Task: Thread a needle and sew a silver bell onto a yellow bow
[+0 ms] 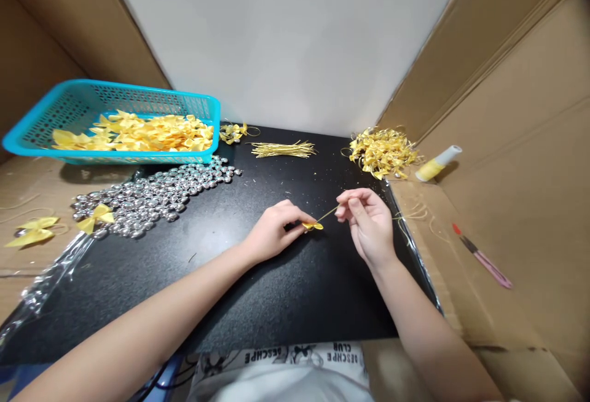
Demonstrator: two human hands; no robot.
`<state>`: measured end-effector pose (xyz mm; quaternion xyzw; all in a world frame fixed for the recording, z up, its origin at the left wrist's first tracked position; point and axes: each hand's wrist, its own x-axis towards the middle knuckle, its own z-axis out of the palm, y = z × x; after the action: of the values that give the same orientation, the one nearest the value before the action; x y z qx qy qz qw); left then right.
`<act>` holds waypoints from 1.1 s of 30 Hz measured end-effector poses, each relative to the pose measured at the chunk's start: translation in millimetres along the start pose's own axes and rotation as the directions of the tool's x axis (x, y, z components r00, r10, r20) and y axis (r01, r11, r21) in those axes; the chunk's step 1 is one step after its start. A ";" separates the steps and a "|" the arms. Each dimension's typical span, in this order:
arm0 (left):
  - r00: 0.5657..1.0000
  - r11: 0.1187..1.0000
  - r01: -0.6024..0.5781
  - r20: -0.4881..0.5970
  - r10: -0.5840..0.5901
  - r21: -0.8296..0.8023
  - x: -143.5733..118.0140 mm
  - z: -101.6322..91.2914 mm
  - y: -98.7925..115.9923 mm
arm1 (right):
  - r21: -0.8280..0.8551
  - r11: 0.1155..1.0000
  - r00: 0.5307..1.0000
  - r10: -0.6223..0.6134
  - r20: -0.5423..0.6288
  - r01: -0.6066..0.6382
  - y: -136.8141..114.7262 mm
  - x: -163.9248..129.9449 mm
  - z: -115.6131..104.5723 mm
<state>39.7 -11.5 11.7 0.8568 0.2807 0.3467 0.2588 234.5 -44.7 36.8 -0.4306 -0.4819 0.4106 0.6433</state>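
Observation:
Between the thumb and forefinger of my left hand [279, 230] is a small yellow ribbon bow [314, 226], held just above the black board. A thin gold cord [328, 212] runs from the bow up to the right. My right hand [369, 222] pinches the other end of that cord, thumb against fingertips. The cord looks fairly straight between the hands. Part of the bow is hidden behind my left fingertips. Beyond my hands lies a bundle of cut gold cords [283, 149].
A blue basket [138, 155] of yellow bows stands at the back left. Silver beads [157, 196] spread before it, with a loose bow [96, 219]. Finished-looking bows with cords [383, 152] are heaped back right, near a thread spool [437, 163] and pink-handled snips [487, 265].

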 end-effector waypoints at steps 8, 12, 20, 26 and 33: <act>0.994 0.982 0.094 0.069 -0.083 -0.163 1.9 0.7 3.7 | 0.084 0.996 0.999 0.028 -0.036 -0.025 -1.2 4.0 -2.8; 0.974 0.930 0.217 0.122 -0.189 -0.295 1.5 2.9 6.5 | 0.104 0.994 0.999 0.039 -0.036 -0.035 -0.1 5.4 -4.0; 0.921 0.762 0.390 0.221 -0.322 -0.517 -0.9 10.8 3.4 | 0.200 0.980 0.998 0.014 -0.058 -0.002 -0.8 9.7 -8.2; 0.885 0.651 0.463 0.275 -0.375 -0.602 -0.5 13.6 2.7 | 0.285 0.958 0.994 0.048 -0.098 -0.019 -6.7 12.7 -8.9; 0.877 0.572 0.476 0.307 -0.370 -0.668 -0.7 15.0 1.6 | 0.319 0.947 0.988 0.030 -0.150 0.020 -11.7 16.0 -12.8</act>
<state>50.8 -16.8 3.0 0.6110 0.2985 0.2986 0.6697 251.4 -35.1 50.1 -0.3521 -0.3571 0.4508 0.7384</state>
